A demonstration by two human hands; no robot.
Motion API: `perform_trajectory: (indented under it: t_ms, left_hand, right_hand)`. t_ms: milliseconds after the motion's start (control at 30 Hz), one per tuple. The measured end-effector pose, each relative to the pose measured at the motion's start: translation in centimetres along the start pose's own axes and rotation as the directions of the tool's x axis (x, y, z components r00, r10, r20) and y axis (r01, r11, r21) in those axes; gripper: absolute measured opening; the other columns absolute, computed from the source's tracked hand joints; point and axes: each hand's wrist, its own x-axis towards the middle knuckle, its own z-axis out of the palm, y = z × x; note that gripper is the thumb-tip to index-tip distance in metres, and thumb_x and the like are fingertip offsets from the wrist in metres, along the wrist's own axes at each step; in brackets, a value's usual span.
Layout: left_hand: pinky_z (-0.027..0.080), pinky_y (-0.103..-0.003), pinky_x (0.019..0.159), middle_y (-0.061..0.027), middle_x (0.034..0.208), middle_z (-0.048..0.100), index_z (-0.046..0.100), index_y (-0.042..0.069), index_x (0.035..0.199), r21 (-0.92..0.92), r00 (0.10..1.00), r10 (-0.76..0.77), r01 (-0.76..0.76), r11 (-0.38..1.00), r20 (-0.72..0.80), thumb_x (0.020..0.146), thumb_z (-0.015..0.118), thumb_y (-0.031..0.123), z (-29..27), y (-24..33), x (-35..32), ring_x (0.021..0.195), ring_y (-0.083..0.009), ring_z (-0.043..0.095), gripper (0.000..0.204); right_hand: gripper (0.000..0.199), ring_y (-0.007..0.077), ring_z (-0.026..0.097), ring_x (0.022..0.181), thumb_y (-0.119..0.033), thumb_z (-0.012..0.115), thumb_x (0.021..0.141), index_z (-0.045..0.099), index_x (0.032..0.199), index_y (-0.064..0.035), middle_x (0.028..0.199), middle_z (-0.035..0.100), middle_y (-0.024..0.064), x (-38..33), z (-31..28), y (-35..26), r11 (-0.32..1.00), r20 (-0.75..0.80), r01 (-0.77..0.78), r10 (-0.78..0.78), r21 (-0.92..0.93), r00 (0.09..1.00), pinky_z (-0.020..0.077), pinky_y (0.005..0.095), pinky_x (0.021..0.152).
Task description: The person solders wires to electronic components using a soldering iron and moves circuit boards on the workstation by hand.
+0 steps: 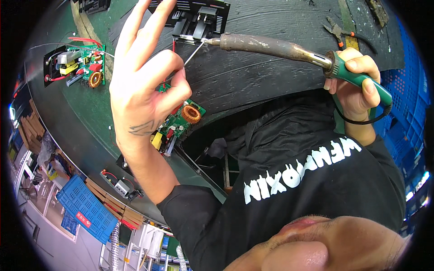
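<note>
My right hand [355,101] is wrapped round the green handle of a soldering iron [271,47], whose long scorched metal barrel points left. Between the thumb and forefinger of my left hand [142,86] is pinched a thin silvery solder wire [194,54]; the other fingers stretch up. Wire and iron tip meet at the edge of a black slotted panel [220,22] with black sockets and metal terminals. A red lead hangs from this panel. Partly behind my left wrist lies a green circuit board [181,124] with a copper coil.
Another circuit board [92,67] with a black end plate lies at the left on the dark bench mat [271,81]. Pliers [341,34] with orange and black handles rest at the upper right. Blue crates [86,212] stand beyond the bench edge, lower left and right.
</note>
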Motion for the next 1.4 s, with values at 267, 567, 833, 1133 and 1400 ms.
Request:
perform_trajectory:
  t_ms: [267,567,833,1133,1400]
  left_hand:
    - [0.038,-0.052,0.105,-0.0304,0.128,0.057,0.052,-0.001,0.060,-0.109,0.986,0.085,-0.101,0.989,-0.146,0.049,0.065,0.001,1.1,-1.2,-0.7,0.128,-0.0510,0.045,0.018]
    - [0.040,-0.050,0.103,-0.0301,0.126,0.059,0.051,-0.001,0.062,-0.258,0.985,-0.104,0.065,0.964,-0.138,0.050,0.064,0.001,0.6,0.1,-0.2,0.127,-0.0514,0.047,0.017]
    - [0.038,-0.052,0.104,-0.0320,0.126,0.058,0.054,-0.001,0.064,-0.373,0.978,-0.136,0.069,0.925,-0.156,0.053,0.064,0.000,0.1,0.4,-0.1,0.127,-0.0522,0.046,0.015]
    - [0.047,-0.042,0.096,-0.0248,0.126,0.060,0.063,-0.004,0.080,-0.416,0.962,-0.034,-0.086,0.905,-0.273,0.069,0.065,-0.006,-1.2,-3.3,-3.8,0.117,-0.0342,0.059,0.011]
    - [0.049,-0.025,0.079,-0.0149,0.107,0.069,0.068,-0.004,0.100,-0.060,0.938,-0.289,0.283,0.957,-0.192,0.089,0.061,-0.003,-8.4,-2.7,-13.5,0.086,-0.0155,0.064,0.013]
  right_hand:
    - [0.045,0.0219,0.062,0.061,-0.034,0.048,0.093,0.058,0.113,0.0050,0.086,0.058,0.0209,0.0,0.0,0.0,1.000,-0.006,0.000,0.000,-0.004,1.000,0.0497,0.0263,0.052]
    - [0.045,0.0218,0.063,0.062,-0.035,0.048,0.093,0.058,0.113,0.0041,0.088,0.058,0.0205,-0.1,0.0,-0.1,1.000,-0.005,-0.007,0.007,-0.016,1.000,0.0494,0.0257,0.052]
    - [0.046,0.0224,0.061,0.059,-0.036,0.049,0.092,0.058,0.113,0.0039,0.087,0.058,0.0224,-0.5,-0.3,-0.4,0.999,-0.058,0.026,-0.025,0.026,0.998,0.0476,0.0256,0.049]
    - [0.047,0.0198,0.054,0.055,-0.040,0.051,0.090,0.059,0.114,-0.0014,0.085,0.056,0.0197,-1.5,-0.9,-0.9,1.000,-0.172,-0.018,0.020,0.013,0.985,0.0428,0.0261,0.049]
    - [0.050,0.0219,0.058,0.059,-0.043,0.052,0.087,0.061,0.115,-0.0021,0.096,0.061,0.0239,-1.8,-2.0,0.1,0.997,-0.167,-0.033,0.044,0.071,0.985,0.0444,0.0255,0.049]
